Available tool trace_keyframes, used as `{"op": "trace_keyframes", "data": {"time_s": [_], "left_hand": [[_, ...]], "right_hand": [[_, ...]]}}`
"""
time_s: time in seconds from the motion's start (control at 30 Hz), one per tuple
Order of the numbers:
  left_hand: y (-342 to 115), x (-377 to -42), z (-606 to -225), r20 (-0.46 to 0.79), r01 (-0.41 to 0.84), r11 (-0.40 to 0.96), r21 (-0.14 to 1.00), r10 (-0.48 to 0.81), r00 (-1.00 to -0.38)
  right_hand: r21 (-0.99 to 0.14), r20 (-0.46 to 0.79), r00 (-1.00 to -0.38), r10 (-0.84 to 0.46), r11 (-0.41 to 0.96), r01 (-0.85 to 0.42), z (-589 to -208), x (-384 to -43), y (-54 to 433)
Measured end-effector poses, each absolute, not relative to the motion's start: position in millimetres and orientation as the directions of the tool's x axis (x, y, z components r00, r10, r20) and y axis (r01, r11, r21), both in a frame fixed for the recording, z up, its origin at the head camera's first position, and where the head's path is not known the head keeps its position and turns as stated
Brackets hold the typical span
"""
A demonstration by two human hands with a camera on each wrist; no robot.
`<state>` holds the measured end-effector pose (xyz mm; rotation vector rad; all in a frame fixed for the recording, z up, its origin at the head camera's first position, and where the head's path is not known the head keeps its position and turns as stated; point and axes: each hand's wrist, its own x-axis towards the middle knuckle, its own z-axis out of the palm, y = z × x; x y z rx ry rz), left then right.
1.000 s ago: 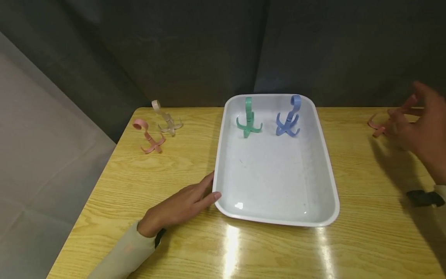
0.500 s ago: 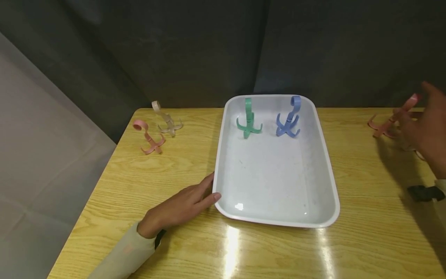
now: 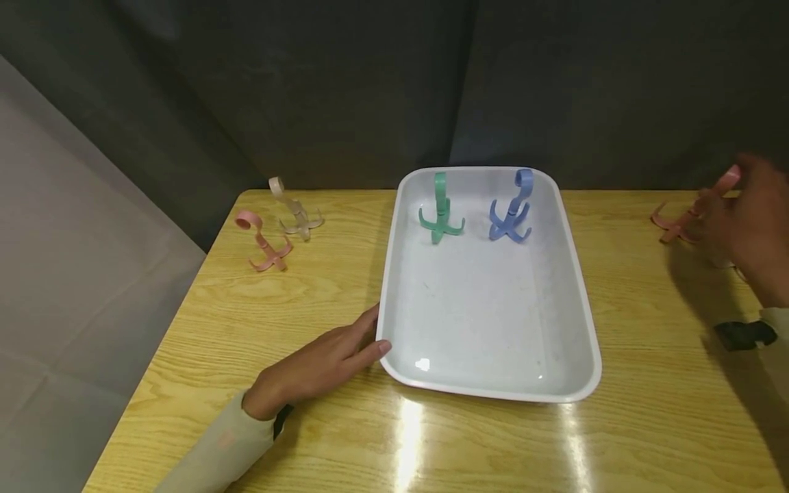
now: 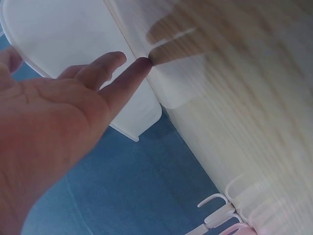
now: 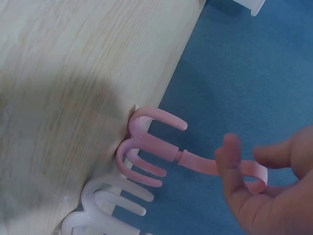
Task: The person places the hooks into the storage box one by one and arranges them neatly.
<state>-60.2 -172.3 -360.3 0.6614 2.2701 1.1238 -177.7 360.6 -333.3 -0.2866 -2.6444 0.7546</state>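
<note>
My left hand rests against the near left side of the white tray, thumb over the rim and fingers outside. In the tray's far end stand a green multi-prong hook and a blue one. At the far right, my right hand is around the upper part of a standing pink hook. In the right wrist view, one finger crosses the stem of the pink hook below its loop. The thumb stays a little apart, leaving a gap.
A second pink hook and a beige hook stand at the table's far left. Near the right hand is a white hook. The wooden table ends at a dark curtain.
My right hand first drew slightly right, then came back a little left around the pink hook, its fingers closer to the loop. The hook's base stays in place. The left hand keeps still.
</note>
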Motion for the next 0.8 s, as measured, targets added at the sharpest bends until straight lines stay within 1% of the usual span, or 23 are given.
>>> {"op": "trace_keyframes", "data": {"time_s": [0.13,0.23,0.4,0.5,0.57,0.67,0.77,0.8], "left_hand": [[-172.1,-60.1,-360.5,-0.233,0.193,0.539,0.820,0.622,-0.748],[-172.0,-60.2,-360.5,-0.230,0.196,0.539,0.819,0.623,-0.748],[-172.1,-60.0,-360.4,-0.229,0.200,0.541,0.817,0.622,-0.748],[-172.1,-59.8,-360.3,-0.231,0.199,0.543,0.816,0.621,-0.749],[-172.1,-59.7,-360.1,-0.231,0.200,0.544,0.815,0.622,-0.748],[-172.1,-59.8,-360.2,-0.231,0.199,0.542,0.816,0.623,-0.748],[-172.1,-60.1,-360.5,-0.232,0.196,0.539,0.819,0.623,-0.747],[-172.1,-60.2,-360.6,-0.232,0.194,0.538,0.820,0.623,-0.747]], "right_hand": [[-0.541,0.301,-0.899,0.318,0.833,0.114,-333.7,-177.9,360.0],[-0.562,0.278,-0.903,0.326,0.818,0.122,-335.0,-178.9,359.9],[-0.653,0.217,-0.916,0.339,0.748,0.122,-336.5,-179.2,361.7],[-0.684,0.201,-0.920,0.337,0.720,0.114,-337.3,-178.7,362.6],[-0.686,0.191,-0.919,0.344,0.716,0.126,-337.4,-177.8,363.3],[-0.681,0.206,-0.909,0.362,0.720,0.133,-337.1,-176.2,363.0],[-0.672,0.246,-0.899,0.363,0.732,0.112,-336.6,-174.1,362.9],[-0.686,0.254,-0.901,0.351,0.722,0.088,-336.7,-173.6,363.1]]}}
